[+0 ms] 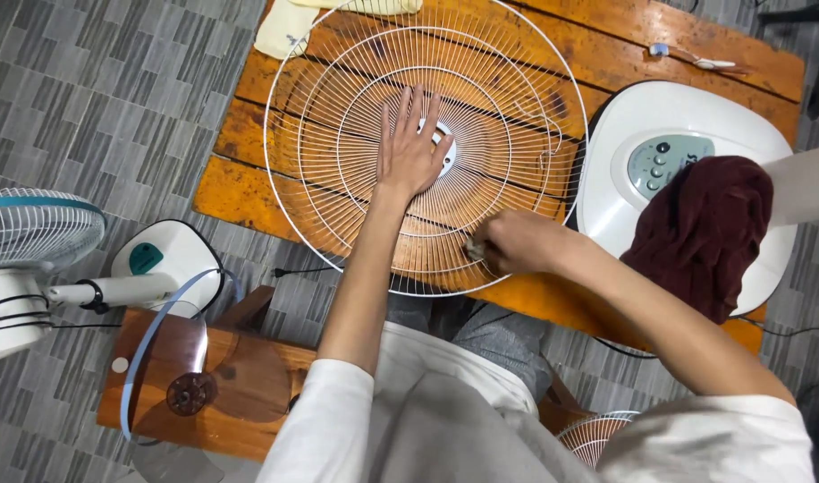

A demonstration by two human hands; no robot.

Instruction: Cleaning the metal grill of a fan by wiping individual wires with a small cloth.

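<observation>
Pressing flat, the left hand (411, 148) pins the fan grille (338, 116) to the counter (249, 192). The right hand (515, 241) is clenched on a small grey wad (475, 249) at the rim.

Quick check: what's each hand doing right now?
Left hand: open, flat on the white fan grille.
Right hand: closed on a small wad, pressed against the grille.

White round wire fan guard (356, 170) lies flat on the orange table (240, 188).
</observation>
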